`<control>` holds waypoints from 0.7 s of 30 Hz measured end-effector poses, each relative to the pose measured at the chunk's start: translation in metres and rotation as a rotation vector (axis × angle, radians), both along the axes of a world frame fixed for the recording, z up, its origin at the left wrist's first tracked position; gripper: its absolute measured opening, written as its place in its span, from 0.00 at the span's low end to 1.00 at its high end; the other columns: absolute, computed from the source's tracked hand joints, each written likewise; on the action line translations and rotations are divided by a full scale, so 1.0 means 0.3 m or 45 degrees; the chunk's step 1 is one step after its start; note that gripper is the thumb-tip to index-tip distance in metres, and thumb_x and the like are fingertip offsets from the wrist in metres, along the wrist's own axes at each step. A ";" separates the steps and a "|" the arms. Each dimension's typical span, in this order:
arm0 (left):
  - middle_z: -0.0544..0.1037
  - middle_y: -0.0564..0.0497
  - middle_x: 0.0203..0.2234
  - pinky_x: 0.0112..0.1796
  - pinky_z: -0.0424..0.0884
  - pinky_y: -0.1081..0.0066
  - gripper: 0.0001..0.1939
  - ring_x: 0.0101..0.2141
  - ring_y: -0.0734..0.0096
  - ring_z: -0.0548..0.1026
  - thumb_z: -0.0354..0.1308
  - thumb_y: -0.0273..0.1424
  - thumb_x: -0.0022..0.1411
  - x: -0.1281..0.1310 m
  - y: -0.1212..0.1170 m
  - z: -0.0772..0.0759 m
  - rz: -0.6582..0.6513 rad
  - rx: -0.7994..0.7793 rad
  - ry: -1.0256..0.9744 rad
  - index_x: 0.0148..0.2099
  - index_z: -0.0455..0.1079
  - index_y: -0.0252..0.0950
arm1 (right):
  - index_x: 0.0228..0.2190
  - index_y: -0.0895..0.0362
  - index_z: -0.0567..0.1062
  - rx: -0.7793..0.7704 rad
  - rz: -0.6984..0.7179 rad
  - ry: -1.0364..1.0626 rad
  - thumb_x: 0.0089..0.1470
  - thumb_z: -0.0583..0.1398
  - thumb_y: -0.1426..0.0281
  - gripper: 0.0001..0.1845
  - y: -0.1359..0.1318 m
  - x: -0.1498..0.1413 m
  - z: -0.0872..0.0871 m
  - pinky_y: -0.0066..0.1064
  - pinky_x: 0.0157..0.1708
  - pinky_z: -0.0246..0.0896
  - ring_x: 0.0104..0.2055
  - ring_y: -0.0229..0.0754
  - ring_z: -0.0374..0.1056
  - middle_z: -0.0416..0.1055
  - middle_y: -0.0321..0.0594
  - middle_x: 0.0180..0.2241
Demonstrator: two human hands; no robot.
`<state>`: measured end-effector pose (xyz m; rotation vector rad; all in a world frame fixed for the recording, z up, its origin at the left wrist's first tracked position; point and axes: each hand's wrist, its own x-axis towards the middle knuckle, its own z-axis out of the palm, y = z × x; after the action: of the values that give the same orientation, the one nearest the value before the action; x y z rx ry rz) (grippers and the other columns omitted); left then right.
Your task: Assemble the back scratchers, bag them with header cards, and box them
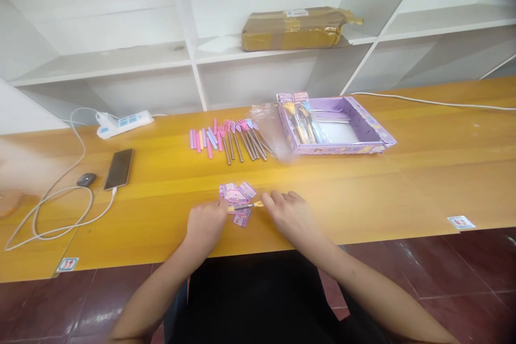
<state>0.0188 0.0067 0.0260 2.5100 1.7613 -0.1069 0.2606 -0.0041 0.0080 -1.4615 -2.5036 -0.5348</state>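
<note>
Near the front of the table, my left hand (206, 224) is closed round the yellow handle end of a small telescopic back scratcher (243, 207). My right hand (289, 216) grips its yellow claw end, so the metal rod lies level between both fists. Small purple-and-pink printed cards (245, 190) lie in a loose pile under and behind the rod. Farther back are several metal rods with pink, purple and blue claw heads (246, 142). Left of these lie loose coloured handle sleeves (203, 138) in pink, purple, yellow and blue.
A purple display box (381, 137) stands at the back right, with bagged back scratchers (300, 123) over its left edge and clear plastic bags (274, 131) beside it. At left are a phone (119, 169), cables, a black device (86, 179) and a power strip (124, 123). A taped carton (292, 29) sits on the shelf.
</note>
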 end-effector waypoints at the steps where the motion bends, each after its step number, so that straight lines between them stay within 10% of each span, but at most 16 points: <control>1: 0.83 0.39 0.29 0.30 0.68 0.67 0.15 0.30 0.54 0.84 0.50 0.18 0.70 -0.002 0.004 0.002 0.009 0.002 0.023 0.44 0.78 0.33 | 0.36 0.56 0.71 -0.013 0.002 0.012 0.61 0.57 0.85 0.12 0.003 -0.004 -0.003 0.38 0.32 0.42 0.23 0.41 0.56 0.68 0.38 0.26; 21: 0.82 0.45 0.27 0.28 0.59 0.68 0.14 0.28 0.63 0.79 0.52 0.20 0.69 -0.078 0.043 -0.044 -0.073 0.121 0.027 0.39 0.78 0.37 | 0.54 0.58 0.77 0.084 0.186 0.237 0.74 0.54 0.78 0.15 0.015 0.020 -0.033 0.37 0.38 0.52 0.38 0.42 0.69 0.80 0.42 0.41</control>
<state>-0.0045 0.0195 0.0127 2.6354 1.7428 -0.0547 0.2666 0.0004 -0.0019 -1.2326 -2.3988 -0.4298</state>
